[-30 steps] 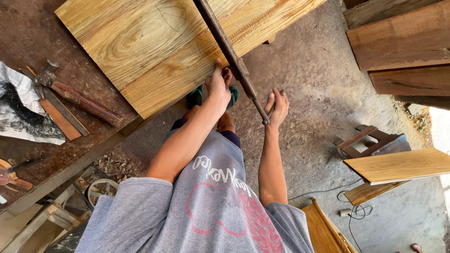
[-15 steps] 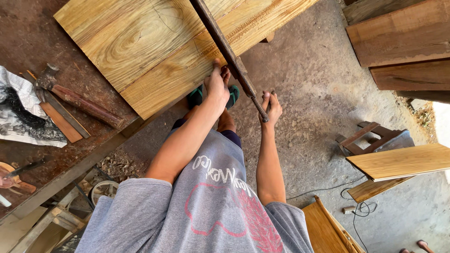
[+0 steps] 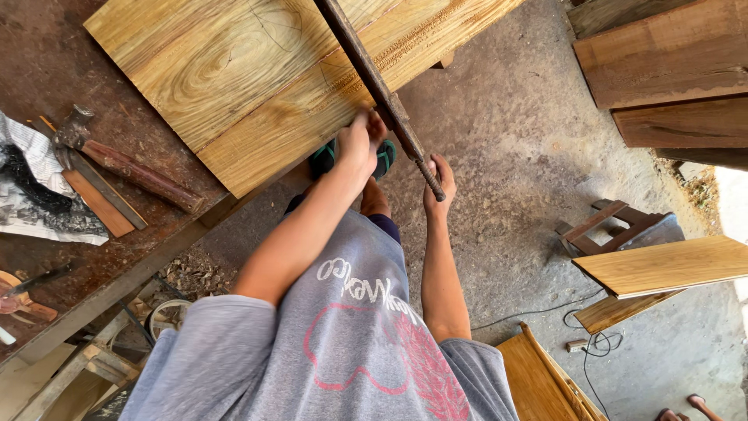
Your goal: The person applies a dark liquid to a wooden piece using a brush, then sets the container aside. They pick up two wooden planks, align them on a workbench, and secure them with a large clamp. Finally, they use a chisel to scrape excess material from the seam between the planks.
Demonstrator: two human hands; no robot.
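The left hand (image 3: 357,144) gripped the clamp bar (image 3: 366,66) at the wood panel's (image 3: 234,70) 5 o'clock edge; the right hand (image 3: 436,183) closed around the bar's threaded end.

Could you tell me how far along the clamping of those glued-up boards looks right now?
Done: the pale wooden boards lie edge to edge on the workbench, with the long bar clamp laid across them. In hand: the left hand is at the panel edge by the bar, the right hand holds its threaded end. Whether it is tight cannot be told.
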